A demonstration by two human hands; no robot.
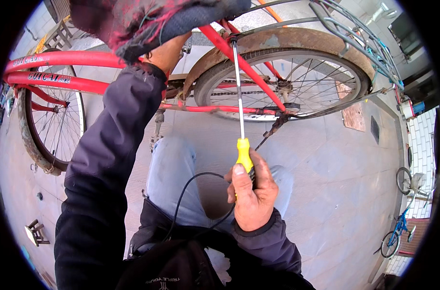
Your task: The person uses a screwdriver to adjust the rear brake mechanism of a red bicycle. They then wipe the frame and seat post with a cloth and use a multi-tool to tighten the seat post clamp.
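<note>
A long screwdriver [243, 150] with a yellow and black handle is gripped in my right hand [253, 195], thumb along the handle. Its shaft points away from me, and its far end meets the red bicycle frame [222, 43] close to a dark fitting under the saddle. I cannot tell whether the tip sits in a screw. My left hand [168, 54] reaches up beneath the worn black and pink saddle cover [157, 24], beside the frame; its fingers are hidden. The rusty rear mudguard [273, 39] curves over the rear wheel [321, 79] just beyond the shaft.
The front wheel [55, 116] stands at the left. A grey wire rack [345, 21] sits over the rear wheel. A small stool [36, 233] is at the lower left, and a blue bicycle [398, 227] stands far right. A black cable [181, 193] loops over my lap.
</note>
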